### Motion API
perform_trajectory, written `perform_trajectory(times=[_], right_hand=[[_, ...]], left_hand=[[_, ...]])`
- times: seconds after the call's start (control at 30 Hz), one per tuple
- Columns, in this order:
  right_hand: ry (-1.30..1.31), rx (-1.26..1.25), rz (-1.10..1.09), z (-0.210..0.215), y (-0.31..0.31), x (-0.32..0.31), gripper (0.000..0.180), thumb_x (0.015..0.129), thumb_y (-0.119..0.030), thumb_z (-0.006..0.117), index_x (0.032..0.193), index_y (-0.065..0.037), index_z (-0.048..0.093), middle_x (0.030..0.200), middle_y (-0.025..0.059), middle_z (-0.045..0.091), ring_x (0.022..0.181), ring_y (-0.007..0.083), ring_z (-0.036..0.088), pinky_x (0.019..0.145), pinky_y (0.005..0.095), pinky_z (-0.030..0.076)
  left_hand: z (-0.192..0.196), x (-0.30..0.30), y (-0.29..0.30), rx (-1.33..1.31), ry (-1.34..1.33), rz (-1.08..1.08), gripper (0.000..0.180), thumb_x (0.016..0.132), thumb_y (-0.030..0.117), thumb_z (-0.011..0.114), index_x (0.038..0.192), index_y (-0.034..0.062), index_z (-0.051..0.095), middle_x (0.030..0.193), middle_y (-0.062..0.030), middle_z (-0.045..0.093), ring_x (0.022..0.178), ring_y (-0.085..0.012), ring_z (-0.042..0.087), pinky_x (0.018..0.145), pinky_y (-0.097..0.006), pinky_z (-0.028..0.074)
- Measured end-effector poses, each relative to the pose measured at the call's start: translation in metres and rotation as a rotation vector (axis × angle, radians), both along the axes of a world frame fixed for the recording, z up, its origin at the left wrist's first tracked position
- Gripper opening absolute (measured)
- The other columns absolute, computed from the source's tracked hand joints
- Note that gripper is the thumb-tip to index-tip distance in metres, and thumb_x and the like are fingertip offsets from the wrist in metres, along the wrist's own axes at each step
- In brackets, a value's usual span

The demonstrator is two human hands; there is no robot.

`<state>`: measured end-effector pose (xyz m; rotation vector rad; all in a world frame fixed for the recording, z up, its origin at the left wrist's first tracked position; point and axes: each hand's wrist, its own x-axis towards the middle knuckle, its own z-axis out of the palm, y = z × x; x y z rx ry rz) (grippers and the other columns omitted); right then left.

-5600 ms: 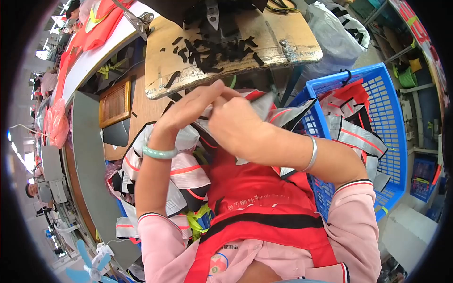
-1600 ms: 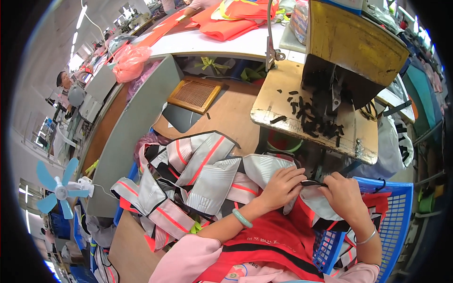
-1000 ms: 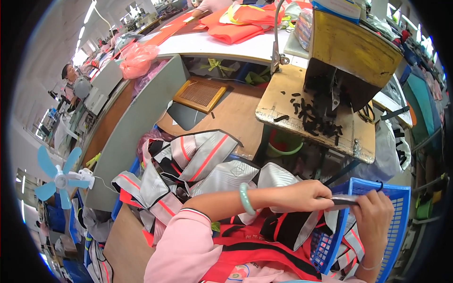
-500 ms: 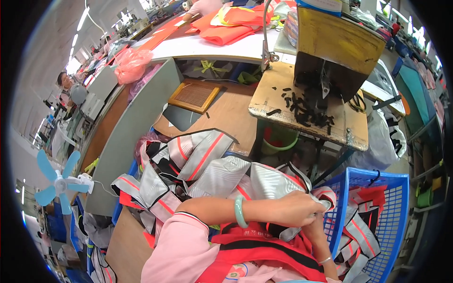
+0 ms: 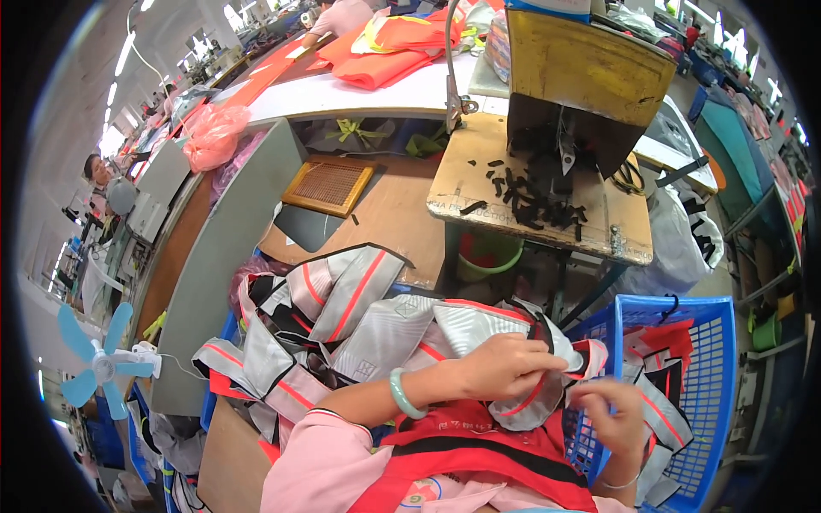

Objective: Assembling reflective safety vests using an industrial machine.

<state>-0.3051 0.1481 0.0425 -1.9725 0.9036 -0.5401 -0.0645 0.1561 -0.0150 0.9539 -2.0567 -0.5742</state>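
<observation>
My left hand [image 5: 506, 366], below a pale green bangle [image 5: 405, 395], is closed on the edge of a grey reflective strip [image 5: 479, 329] with an orange-red stripe and dark edging. Part of the strip hangs under the hand, in front of a red apron [image 5: 479, 440]. To the right, my right hand [image 5: 614, 416] is lifted off the fabric, fingers loosely curled and slightly blurred, with nothing visible in them. More grey striped strips [image 5: 355, 295] lie heaped ahead and to the left.
A blue plastic basket [image 5: 617, 342] with similar strips stands at the right. Ahead, a wooden machine table [image 5: 453, 171] carries black scraps [image 5: 539, 201] beneath a yellow machine housing [image 5: 590, 51]. A grey panel [image 5: 231, 222] and small blue fan [image 5: 104, 363] are at left.
My hands, together half a second ago, are now apart. The right has come off the fabric and moved right; the left has shifted slightly left, still gripping the strip. The view has shifted slightly.
</observation>
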Motion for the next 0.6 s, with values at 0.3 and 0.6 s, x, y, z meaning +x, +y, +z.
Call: perform_trajectory(times=[0.3,0.6], right_hand=[[0.045,-0.366,0.529,-0.02,-0.058,0.058,0.031,0.082,-0.029,0.066,0.103,-0.006,0.064,0.088,0.012,0.06,0.086,0.0302,0.058,0.085,0.039,0.045],[0.007,-0.366,0.561,-0.009,-0.034,0.055,0.015,0.079,-0.022,0.068,0.08,-0.009,0.06,0.072,0.0068,0.057,0.07,0.0257,0.057,0.064,0.0363,0.041]], left_hand=[[0.008,0.024,0.028,0.08,-0.128,-0.218,0.023,0.08,0.013,0.066,0.1,0.0058,0.058,0.09,-0.0111,0.058,0.083,-0.0292,0.058,0.075,-0.038,0.047],[0.007,0.031,-0.011,0.129,-0.333,-0.456,0.043,0.082,0.044,0.063,0.098,0.0043,0.065,0.098,-0.0108,0.062,0.107,-0.0265,0.053,0.092,-0.044,0.034]])
